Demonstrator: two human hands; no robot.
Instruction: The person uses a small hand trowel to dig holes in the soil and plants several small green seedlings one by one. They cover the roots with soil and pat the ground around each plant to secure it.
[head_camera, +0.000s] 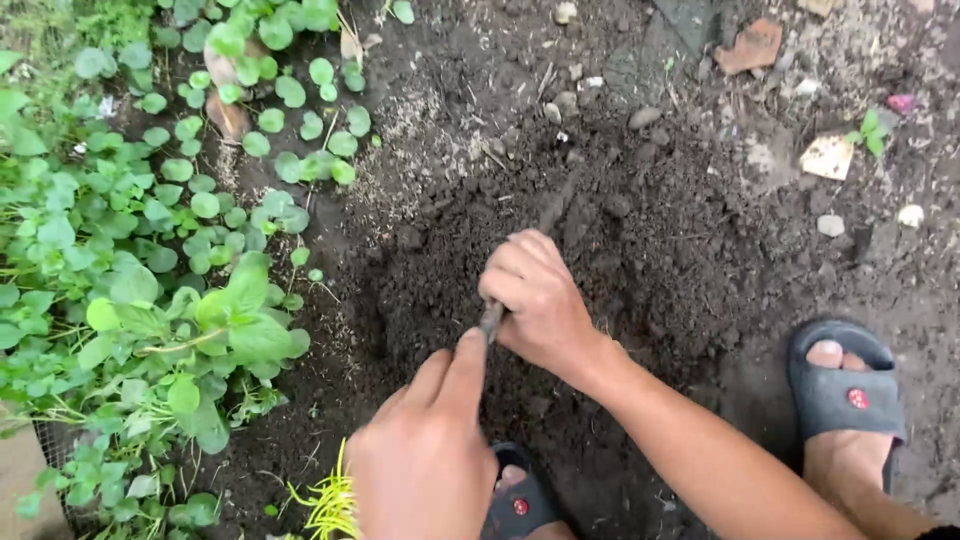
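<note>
Soil (640, 230): dark, loose, dug up at centre.
Right hand (540, 300): fist clamped round a thin tool (492, 318), knuckles over the soil.
Tool: grey handle shows just below the fist; the working end is hidden.
Left hand (425, 450): thumb tip touching the handle end, fingers loosely together.
Plants (160, 260): green leaves, left.
Sandals (845, 395): 2, grey, at bottom.

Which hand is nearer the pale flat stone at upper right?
Right. The right hand sits mid-frame on the dark soil, below-left of the pale flat stone; the left hand is lower and farther left.
</note>
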